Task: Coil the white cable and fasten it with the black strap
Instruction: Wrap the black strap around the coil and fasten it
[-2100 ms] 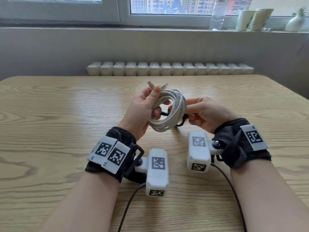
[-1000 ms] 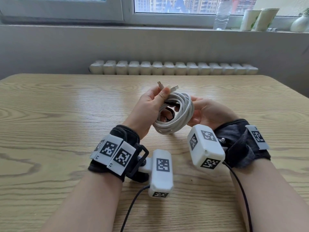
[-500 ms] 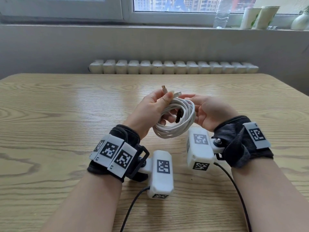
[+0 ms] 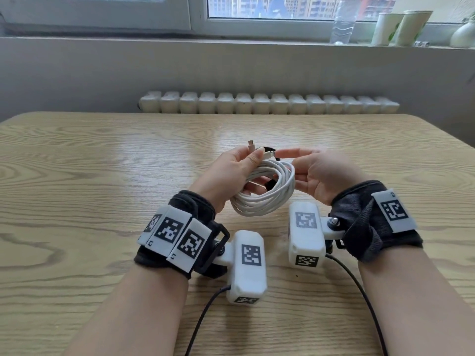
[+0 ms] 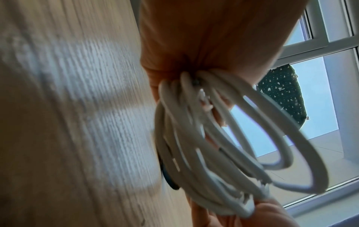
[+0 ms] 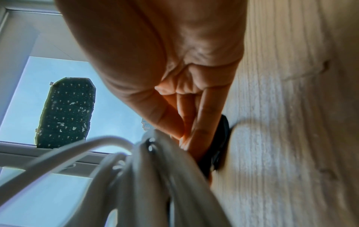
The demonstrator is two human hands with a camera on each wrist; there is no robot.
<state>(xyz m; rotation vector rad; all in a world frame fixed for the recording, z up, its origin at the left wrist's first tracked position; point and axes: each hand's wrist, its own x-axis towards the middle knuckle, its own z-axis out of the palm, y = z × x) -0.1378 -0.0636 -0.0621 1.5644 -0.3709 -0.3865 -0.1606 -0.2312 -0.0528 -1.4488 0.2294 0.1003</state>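
Note:
Above the wooden table (image 4: 102, 176) my left hand (image 4: 253, 159) grips the coiled white cable (image 4: 267, 199) at the coil's top, thumb in front. Two plug ends (image 4: 250, 145) stick up past the thumb. My right hand (image 4: 281, 153) reaches in from the right and pinches the black strap (image 4: 270, 150) at the top of the coil. Another bit of strap shows inside the loop (image 4: 270, 185). In the right wrist view, fingertips (image 6: 194, 138) press the black strap (image 6: 219, 147) against the cable (image 6: 155, 176). The left wrist view shows the loops (image 5: 194, 145) hanging from my palm.
A white radiator (image 4: 267, 102) runs behind the table's far edge. On the windowsill stand a clear bottle (image 4: 343, 21), two cups (image 4: 401, 27) and a small vase (image 4: 462, 34). Dark wrist-camera leads (image 4: 359, 291) trail towards me over the table.
My right hand has come up from beside the coil to its top, bringing the strap end over the cable. The left hand kept its grip and tilted the coil a little.

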